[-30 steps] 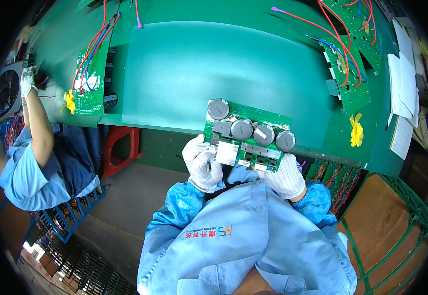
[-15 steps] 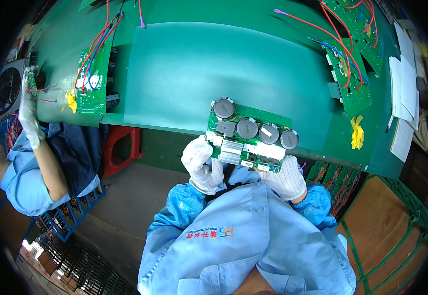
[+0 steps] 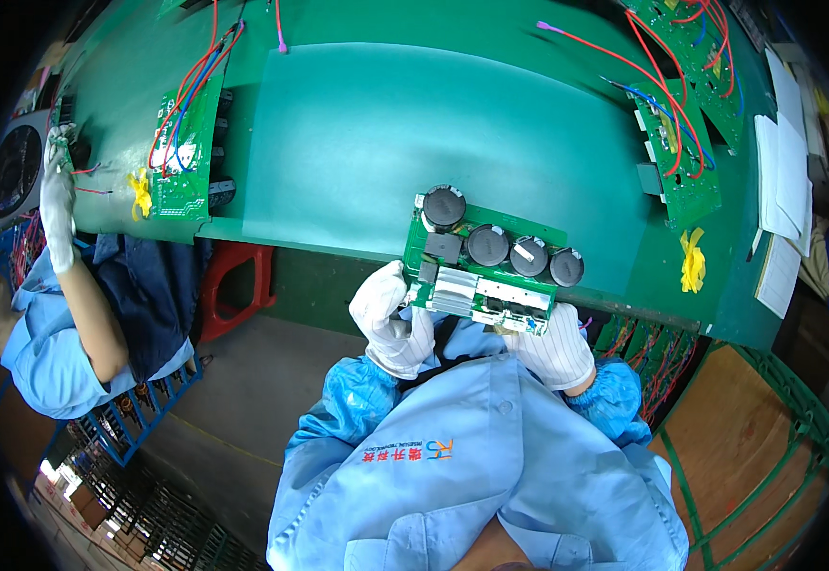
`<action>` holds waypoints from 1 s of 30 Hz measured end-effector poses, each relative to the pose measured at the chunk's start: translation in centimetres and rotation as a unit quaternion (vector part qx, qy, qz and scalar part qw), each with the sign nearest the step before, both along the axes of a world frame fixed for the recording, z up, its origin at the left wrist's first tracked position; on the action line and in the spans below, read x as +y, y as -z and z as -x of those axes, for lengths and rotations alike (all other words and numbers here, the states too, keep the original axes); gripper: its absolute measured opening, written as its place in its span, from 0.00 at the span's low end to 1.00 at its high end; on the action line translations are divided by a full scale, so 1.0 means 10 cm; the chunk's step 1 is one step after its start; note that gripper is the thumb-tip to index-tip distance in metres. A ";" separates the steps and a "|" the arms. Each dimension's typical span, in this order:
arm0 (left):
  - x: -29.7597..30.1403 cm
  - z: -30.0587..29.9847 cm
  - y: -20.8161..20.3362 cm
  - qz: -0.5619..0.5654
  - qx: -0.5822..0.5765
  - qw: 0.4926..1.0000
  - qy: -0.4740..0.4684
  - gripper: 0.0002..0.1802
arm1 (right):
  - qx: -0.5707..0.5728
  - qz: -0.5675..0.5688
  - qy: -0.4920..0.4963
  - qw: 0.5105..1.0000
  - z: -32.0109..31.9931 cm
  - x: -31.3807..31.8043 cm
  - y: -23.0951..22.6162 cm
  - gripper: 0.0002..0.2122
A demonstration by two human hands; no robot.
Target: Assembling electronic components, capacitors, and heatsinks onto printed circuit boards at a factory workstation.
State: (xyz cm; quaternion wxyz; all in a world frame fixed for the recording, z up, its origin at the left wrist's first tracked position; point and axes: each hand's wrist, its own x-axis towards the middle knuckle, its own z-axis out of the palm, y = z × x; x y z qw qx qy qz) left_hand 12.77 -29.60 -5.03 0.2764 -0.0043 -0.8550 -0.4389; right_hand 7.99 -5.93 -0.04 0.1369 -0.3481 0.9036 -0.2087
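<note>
A green circuit board is held up in front of my chest, near the table's front edge. Several round black capacitors stand along its far side, and a silver heatsink lies along its near side. My left hand, in a white glove, pinches the board's left end. At the near right corner my right hand, in a striped white glove, grips the board; its fingertips are partly hidden underneath.
A green mat covers the table. Circuit boards with red and blue wires lie at the left and right. Yellow ties and white papers lie around. A co-worker's gloved hand is far left.
The circuit board has tilted a little and shifted slightly right, both my hands keeping hold. At the far left, the co-worker's arm has moved slightly.
</note>
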 end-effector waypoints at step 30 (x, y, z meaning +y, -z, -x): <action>-0.17 0.22 -0.18 0.101 0.013 0.994 0.031 0.24 | -0.023 -0.047 -0.011 0.999 -0.09 0.12 0.03 0.14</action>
